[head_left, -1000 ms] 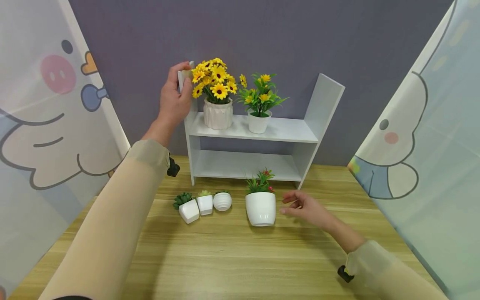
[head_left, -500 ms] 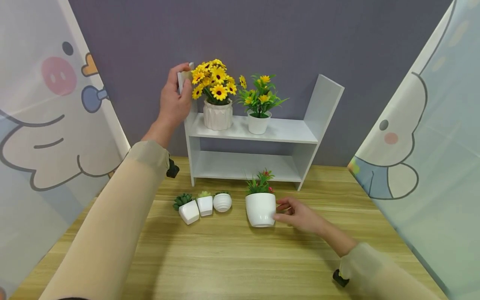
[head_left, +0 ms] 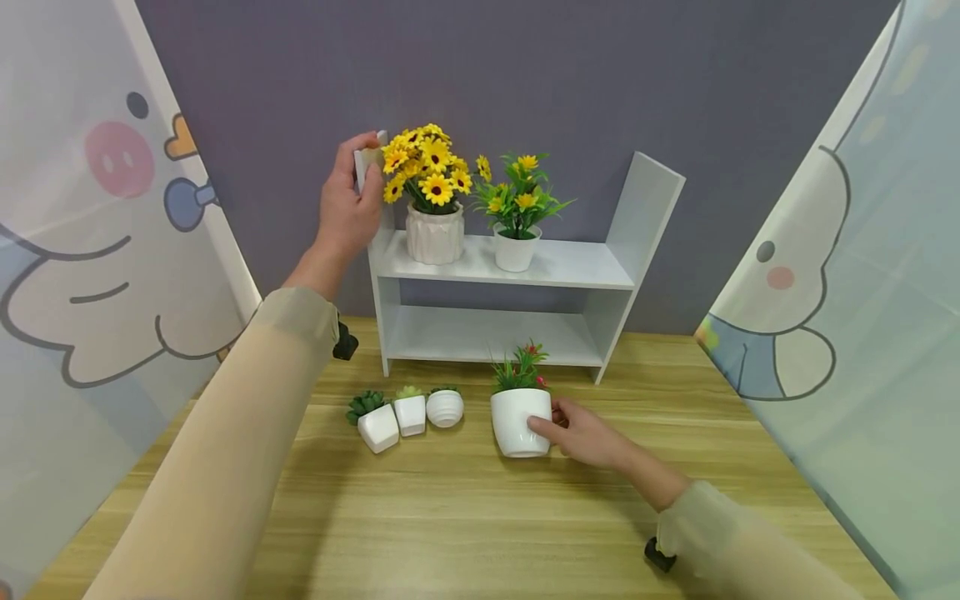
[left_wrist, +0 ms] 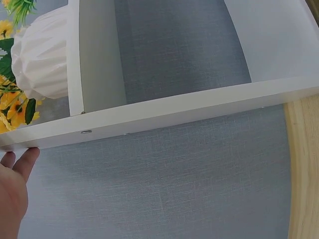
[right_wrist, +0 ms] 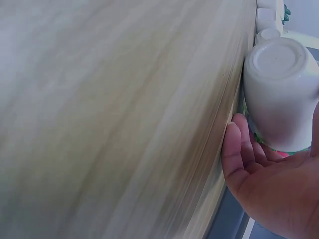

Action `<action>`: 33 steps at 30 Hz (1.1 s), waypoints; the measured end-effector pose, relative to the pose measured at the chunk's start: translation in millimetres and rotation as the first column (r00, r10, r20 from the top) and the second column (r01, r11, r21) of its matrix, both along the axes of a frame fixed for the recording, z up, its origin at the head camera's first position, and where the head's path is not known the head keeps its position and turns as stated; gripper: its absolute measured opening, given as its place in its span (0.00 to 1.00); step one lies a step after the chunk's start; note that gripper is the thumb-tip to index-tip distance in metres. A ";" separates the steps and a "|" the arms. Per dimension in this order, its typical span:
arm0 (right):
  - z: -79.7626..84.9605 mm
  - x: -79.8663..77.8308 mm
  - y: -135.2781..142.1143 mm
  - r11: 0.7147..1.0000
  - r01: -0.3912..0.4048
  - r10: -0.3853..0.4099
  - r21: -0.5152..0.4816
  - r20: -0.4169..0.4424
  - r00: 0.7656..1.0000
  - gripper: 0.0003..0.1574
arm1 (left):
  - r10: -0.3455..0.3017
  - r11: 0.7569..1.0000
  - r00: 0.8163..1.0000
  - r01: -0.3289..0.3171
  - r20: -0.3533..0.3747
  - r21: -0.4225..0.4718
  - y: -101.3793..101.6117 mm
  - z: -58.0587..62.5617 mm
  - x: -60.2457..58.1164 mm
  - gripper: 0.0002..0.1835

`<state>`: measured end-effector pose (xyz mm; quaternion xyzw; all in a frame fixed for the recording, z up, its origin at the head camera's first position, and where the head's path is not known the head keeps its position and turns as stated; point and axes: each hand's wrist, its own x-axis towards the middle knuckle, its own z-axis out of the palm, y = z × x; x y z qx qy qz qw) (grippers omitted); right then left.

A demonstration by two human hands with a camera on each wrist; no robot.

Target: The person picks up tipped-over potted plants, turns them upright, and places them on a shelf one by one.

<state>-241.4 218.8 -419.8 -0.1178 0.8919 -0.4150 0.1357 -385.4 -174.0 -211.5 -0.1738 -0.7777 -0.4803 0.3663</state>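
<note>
The white shelf (head_left: pixel 487 333) had its left upright (left_wrist: pixel 164 113) in the grip of the left hand (head_left: pixel 348 200). Before the shelf, the right hand (head_left: pixel 588 433) gripped a large white pot (head_left: pixel 513 415) of greenery (head_left: pixel 517 375). The shelf's upper board (head_left: pixel 573 263) bore two pots (head_left: pixel 435 237) of yellow flowers (head_left: pixel 437 190); before its left end, three small pots (head_left: pixel 411 417) held succulents (head_left: pixel 364 404), the round one's mostly hidden.

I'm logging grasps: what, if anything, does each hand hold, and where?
Left hand: the shelf, by the top of its left panel. Right hand: the large white pot, by its right side; firmness unclear.
</note>
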 end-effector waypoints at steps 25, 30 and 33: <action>-0.3 4.9 -13.2 0.986 -0.038 0.044 -0.162 0.037 0.998 0.45 | 0.001 1.000 1.000 -0.001 -0.004 -0.005 -0.2 -0.8 -0.1 0.24; -3.0 4.1 -10.8 0.978 -0.046 0.054 -0.202 0.034 0.998 0.46 | 0.000 1.000 1.000 0.000 0.003 -0.004 -0.1 -0.9 -0.1 0.25; -4.0 3.8 -8.9 0.974 -0.031 0.042 -0.223 0.044 0.998 0.49 | 0.002 1.000 1.000 -0.002 0.005 -0.005 -0.2 -0.9 0.3 0.25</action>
